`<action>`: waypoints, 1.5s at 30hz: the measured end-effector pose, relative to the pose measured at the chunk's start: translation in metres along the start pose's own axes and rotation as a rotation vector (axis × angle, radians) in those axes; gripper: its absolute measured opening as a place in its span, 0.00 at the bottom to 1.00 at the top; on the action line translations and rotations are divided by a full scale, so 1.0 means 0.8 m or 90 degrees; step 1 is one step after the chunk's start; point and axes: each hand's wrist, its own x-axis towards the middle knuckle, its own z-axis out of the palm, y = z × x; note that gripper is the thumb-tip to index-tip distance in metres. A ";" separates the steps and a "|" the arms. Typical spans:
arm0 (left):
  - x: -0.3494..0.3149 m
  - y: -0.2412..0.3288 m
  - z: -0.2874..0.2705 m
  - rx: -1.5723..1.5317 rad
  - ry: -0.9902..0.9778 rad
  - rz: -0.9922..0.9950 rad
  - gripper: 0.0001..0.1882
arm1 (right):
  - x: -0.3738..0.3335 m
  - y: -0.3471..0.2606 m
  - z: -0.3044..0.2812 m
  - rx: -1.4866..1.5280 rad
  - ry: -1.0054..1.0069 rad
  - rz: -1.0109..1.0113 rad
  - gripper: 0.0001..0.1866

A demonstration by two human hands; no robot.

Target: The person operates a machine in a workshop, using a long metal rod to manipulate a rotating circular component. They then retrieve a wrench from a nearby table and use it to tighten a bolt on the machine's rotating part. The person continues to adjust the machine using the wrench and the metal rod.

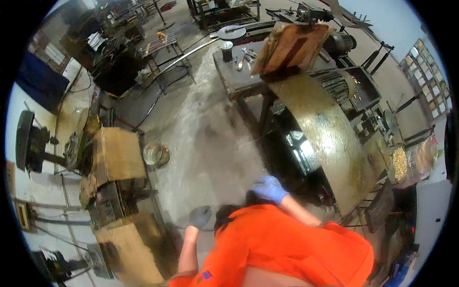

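Right now, blur hides how open the left hand (200,216) is; the right hand (269,188) curls partway; what either holds, I can't tell. Right of those curled fingers slopes a metal sheet (320,112); 1 wide swing could scrape knuckles on its edge.

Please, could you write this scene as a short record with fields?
Left hand: grey-gloved, lowered; no held thing visible
Right hand: blue-gloved, in front of the body; grip unclear
Right of the hands: large shiny sheet
Table, farther ahead: hand tools, brown panel standing tilted
Floor, left: round bucket
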 end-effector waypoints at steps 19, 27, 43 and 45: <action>0.501 0.071 -0.452 -0.048 -0.022 0.557 0.17 | 0.364 -0.236 -0.146 -0.107 0.420 -0.031 0.29; 0.673 0.217 -0.635 -0.097 -0.009 0.614 0.15 | 0.451 -0.254 -0.192 -0.115 0.444 0.050 0.29; 1.000 0.426 -0.501 0.401 -0.150 0.948 0.14 | 0.548 -0.290 -0.321 -0.065 0.571 0.204 0.24; 0.984 0.443 -0.472 0.573 -0.180 0.986 0.16 | 0.559 -0.274 -0.330 -0.114 0.580 0.277 0.26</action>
